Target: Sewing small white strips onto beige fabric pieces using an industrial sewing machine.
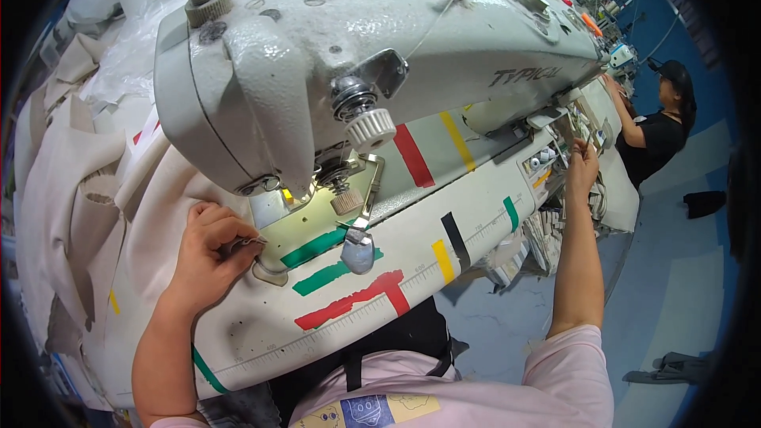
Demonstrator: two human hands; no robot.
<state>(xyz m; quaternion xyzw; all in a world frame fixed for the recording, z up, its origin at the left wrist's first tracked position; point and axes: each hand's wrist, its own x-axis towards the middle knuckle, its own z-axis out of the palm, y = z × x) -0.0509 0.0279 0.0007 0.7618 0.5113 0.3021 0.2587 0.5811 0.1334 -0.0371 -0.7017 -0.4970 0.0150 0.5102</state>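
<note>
A pale grey sewing machine [317, 40] fills the upper middle, its needle area lit above the bed. Left of the needle, my left hand [212, 250] pinches the edge of a small greyish-beige piece of fabric [244, 244], mostly covered by the fingers. My right arm stretches far to the right, where my right hand [584, 165] is closed at the fingertips beside a pile of cut pieces [547, 226]. What those fingers hold is too small to make out. A hinged metal guide [359, 250] lies on the bed near the needle.
Beige material [71, 182] is heaped along the left. Coloured tape strips and a ruler scale mark the white machine table [499, 242]. Bobbins [541, 160] sit in a tray at its right end. Another person [664, 131] in black works at the far right.
</note>
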